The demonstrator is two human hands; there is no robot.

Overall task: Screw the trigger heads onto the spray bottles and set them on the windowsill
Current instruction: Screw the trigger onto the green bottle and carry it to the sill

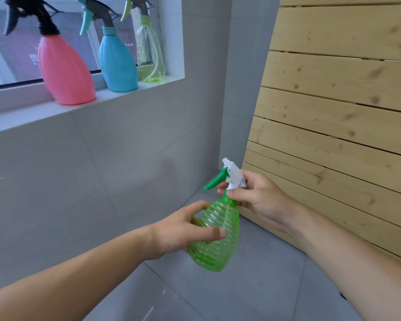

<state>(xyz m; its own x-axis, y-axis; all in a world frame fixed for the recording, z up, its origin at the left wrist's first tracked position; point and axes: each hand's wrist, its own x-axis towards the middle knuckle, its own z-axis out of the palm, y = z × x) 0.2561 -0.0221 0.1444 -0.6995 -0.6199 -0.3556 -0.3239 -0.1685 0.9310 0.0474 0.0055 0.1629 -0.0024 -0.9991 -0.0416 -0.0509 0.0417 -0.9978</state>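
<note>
I hold a ribbed, clear green spray bottle point(218, 237) in mid-air, low in the middle of the view. My left hand point(183, 230) wraps its body from the left. My right hand point(257, 198) pinches the neck just under the white trigger head point(235, 174), whose green lever points left. Up on the white windowsill point(21, 117) stand three bottles with heads on: a pink bottle point(63, 72) with a black head, a blue bottle point(117, 63) with a teal lever, and a clear pale green bottle point(149, 54).
A wooden slatted panel point(333, 112) leans along the right side, close behind my right hand. Grey wall tiles point(102, 170) run below the sill, and grey floor tiles point(252, 286) lie beneath the bottle.
</note>
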